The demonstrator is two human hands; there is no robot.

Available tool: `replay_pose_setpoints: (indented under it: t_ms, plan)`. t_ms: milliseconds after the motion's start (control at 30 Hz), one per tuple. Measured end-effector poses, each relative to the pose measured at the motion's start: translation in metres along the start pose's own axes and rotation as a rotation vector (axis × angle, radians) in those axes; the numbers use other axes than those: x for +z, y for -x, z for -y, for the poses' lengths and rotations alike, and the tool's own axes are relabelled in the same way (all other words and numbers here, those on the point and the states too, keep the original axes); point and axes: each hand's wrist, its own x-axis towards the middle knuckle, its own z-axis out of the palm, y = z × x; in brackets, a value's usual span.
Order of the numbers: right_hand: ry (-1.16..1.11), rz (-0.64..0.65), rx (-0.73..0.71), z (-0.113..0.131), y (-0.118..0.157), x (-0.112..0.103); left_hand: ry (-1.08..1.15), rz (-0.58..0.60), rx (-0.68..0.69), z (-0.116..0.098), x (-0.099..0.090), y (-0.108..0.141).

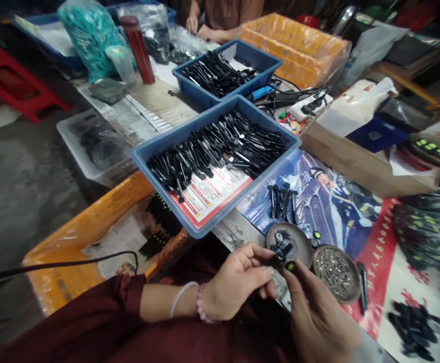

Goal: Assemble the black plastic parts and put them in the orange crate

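- Small black part [279, 258] is pinched in the left hand's [235, 282] grip, thumb and fingers closed on it.
- In the right hand [316, 310], a yellow-dotted piece [291, 266] is held at the fingertips, pretty much right beside that.
- Both are held near the grey dish [302, 245].
- Blue tray [250, 187] beyond is loaded with black sticks [220, 143].

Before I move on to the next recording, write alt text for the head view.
A person's bare left hand pinches a small black part while the right hand holds a black piece with a yellow-green dot close beside it. Beyond, a blue rectangular tray holds many slim black pieces; a round brown dish of small silvery parts sits nearby.
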Motion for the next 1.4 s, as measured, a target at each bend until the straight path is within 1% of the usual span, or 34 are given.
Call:
replay_pose_setpoints:
  t_ms: [100,167,200,267,333,567,700,800,933,1000,1100,1167,1233,1300,1400]
  plan:
    - [0.016,0.086,-0.009,-0.004,-0.003,-0.008,-0.039,-0.003,0.007,-0.002,0.0,0.002]
    - [-0.042,0.139,0.056,-0.002,-0.004,-0.01,-0.051,0.011,0.016,-0.002,0.0,0.003]
    - [-0.09,0.143,0.103,0.0,-0.003,-0.009,-0.051,0.024,0.02,-0.002,-0.001,0.004]
    - [-0.183,0.105,0.194,0.006,0.0,-0.006,-0.048,0.044,0.025,-0.002,-0.002,0.005]
    - [-0.227,0.05,0.236,0.013,0.004,-0.002,-0.044,0.053,0.025,-0.001,-0.003,0.006]
    - [-0.088,-0.126,0.273,0.032,0.008,0.005,-0.064,0.093,0.076,0.002,-0.002,0.009]
    - [-0.014,-0.214,0.257,0.035,0.01,0.009,-0.041,0.101,0.09,0.004,-0.001,0.009]
    - [-0.013,-0.222,0.226,0.029,0.014,0.012,-0.036,0.118,0.121,0.005,-0.002,0.008]
    - [-0.05,-0.158,0.145,0.02,0.017,0.01,-0.061,0.111,0.147,0.005,-0.003,0.008]
    - [-0.027,-0.109,0.096,0.018,0.014,0.007,-0.127,0.103,0.172,0.003,-0.002,0.009]
    - [-0.014,-0.032,0.04,0.016,0.008,0.003,-0.28,0.098,0.259,-0.001,0.0,0.012]
    - [-0.049,0.019,0.059,0.015,0.004,0.002,-0.369,0.101,0.305,-0.003,0.001,0.013]
    - [-0.082,0.041,0.103,0.012,0.0,0.005,-0.406,0.1,0.307,-0.002,0.002,0.013]
    - [-0.067,-0.017,0.115,0.009,-0.002,0.009,-0.395,0.099,0.281,0.0,0.003,0.012]
    - [0.009,-0.131,0.055,0.008,-0.002,0.015,-0.382,0.084,0.273,0.002,0.003,0.009]
